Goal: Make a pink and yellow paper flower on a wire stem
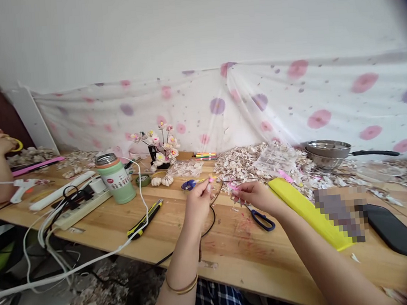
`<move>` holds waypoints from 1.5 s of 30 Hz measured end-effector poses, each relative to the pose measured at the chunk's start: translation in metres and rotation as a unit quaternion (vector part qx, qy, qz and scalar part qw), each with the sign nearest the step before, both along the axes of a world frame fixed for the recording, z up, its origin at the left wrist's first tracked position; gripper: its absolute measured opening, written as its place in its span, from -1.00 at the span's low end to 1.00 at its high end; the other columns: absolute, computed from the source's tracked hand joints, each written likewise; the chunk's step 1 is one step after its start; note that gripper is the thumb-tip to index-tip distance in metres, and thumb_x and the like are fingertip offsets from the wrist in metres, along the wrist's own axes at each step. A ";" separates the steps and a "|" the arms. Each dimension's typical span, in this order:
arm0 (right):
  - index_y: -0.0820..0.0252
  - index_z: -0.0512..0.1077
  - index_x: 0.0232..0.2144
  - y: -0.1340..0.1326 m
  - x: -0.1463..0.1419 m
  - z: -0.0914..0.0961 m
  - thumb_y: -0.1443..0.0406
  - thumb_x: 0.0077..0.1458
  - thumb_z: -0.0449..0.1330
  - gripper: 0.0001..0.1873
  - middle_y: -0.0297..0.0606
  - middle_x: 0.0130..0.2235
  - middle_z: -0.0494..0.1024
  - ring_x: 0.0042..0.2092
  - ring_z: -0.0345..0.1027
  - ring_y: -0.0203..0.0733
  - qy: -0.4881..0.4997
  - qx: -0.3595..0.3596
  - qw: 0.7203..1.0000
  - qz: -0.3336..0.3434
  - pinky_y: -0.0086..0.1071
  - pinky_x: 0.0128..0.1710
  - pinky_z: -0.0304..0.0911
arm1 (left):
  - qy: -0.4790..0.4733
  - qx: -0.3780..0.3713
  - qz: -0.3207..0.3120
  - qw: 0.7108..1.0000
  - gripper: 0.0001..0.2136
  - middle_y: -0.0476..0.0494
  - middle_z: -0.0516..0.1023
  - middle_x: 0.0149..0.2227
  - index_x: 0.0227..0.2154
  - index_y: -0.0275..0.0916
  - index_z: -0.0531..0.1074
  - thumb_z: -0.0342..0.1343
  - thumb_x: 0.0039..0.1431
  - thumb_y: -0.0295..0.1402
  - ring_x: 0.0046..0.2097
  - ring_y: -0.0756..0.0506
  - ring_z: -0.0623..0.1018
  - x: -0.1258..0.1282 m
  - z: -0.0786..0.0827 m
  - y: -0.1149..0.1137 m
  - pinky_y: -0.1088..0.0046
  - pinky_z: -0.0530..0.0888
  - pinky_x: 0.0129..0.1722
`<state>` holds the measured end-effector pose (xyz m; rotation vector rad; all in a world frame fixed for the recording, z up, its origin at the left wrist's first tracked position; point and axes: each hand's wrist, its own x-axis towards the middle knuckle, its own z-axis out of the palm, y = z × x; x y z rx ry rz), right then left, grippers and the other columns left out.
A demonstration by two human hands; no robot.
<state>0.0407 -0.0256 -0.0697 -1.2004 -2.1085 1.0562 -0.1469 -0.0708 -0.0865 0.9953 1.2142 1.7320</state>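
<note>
Left fingers [205,188] pinching pink tip [211,179], right fingers [244,192] pinching pink scrap [232,186], scissors [263,219] just beside, tabletop [180,210] stretching to front edge [249,286]

My left hand [199,197]: closed in a pinch
My right hand [254,195]: pinched, pointing left
My forearms [185,252]: bare, converging forward

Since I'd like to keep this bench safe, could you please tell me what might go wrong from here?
The small pink piece in the right hand's fingers could slip and be hard to find among the pale scraps.

A tug on the white cable, which passes across the yellow-and-black cutter, might drag that tool.

The green flask stands beside the power strip; if knocked, any liquid inside could spill onto it.
</note>
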 end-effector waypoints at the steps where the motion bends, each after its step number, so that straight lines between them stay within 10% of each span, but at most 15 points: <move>1: 0.21 0.48 -0.50 0.005 -0.002 -0.007 0.19 0.20 0.12 -0.70 -0.25 -0.47 0.55 -0.44 0.38 -0.26 -0.025 -0.020 0.999 0.009 -0.43 -0.44 0.26 | -0.014 -0.008 0.008 1.000 -0.76 -0.02 0.51 -0.44 -0.23 -0.28 0.64 0.24 -0.01 -0.45 -0.50 0.07 0.39 -0.008 -0.004 -0.003 0.54 0.36 -0.44; 8: 0.29 0.47 -0.23 0.021 -0.020 -0.042 0.22 0.26 0.19 -0.79 -0.30 -0.28 0.55 -0.35 0.45 -0.29 -0.218 -0.141 0.963 0.071 -0.37 -0.36 0.43 | -0.116 -0.054 0.026 0.991 -0.62 -0.12 0.60 -0.41 -0.18 -0.40 0.55 0.37 -0.15 -0.48 -0.43 0.02 0.55 -0.034 -0.026 -0.027 0.52 0.47 -0.39; 20: 0.21 0.42 -0.01 0.032 -0.049 -0.007 0.22 0.27 0.18 -0.72 -0.15 0.03 0.49 -0.05 0.45 -0.10 -0.376 -0.078 0.923 0.031 -0.13 -0.07 0.42 | -0.146 -0.005 0.092 0.985 -0.44 0.05 0.55 -0.48 -0.15 -0.24 0.19 0.42 -0.14 -0.34 -0.42 -0.06 0.66 -0.015 -0.036 -0.036 0.55 0.55 -0.42; 27: 0.21 0.40 0.03 0.030 -0.088 -0.019 0.21 0.26 0.19 -0.68 -0.13 0.06 0.46 0.00 0.42 -0.06 -0.339 0.036 0.940 -0.024 -0.08 -0.02 0.39 | -0.125 0.003 0.095 0.988 -0.45 0.07 0.53 -0.45 -0.20 -0.21 0.17 0.40 -0.15 -0.23 -0.50 -0.09 0.64 -0.012 -0.034 -0.036 0.57 0.50 -0.56; 37: 0.23 0.41 0.01 0.025 -0.152 -0.065 0.17 0.26 0.18 -0.66 -0.13 0.03 0.48 -0.03 0.44 -0.07 -0.249 0.055 0.965 -0.053 -0.08 -0.04 0.40 | -0.084 -0.004 0.170 0.982 -0.49 -0.09 0.57 -0.34 -0.28 -0.20 0.15 0.37 -0.13 -0.18 -0.52 -0.10 0.63 -0.036 -0.041 -0.042 0.61 0.41 -0.69; 45: 0.23 0.43 -0.05 0.040 -0.173 -0.067 0.19 0.27 0.18 -0.72 -0.17 -0.04 0.51 -0.10 0.46 -0.13 -0.104 0.042 0.990 -0.090 -0.16 -0.11 0.43 | -0.057 -0.069 0.185 0.979 -0.56 -0.07 0.58 -0.33 -0.32 -0.19 0.17 0.34 -0.12 -0.21 -0.63 -0.02 0.55 -0.043 -0.064 -0.039 0.61 0.32 -0.75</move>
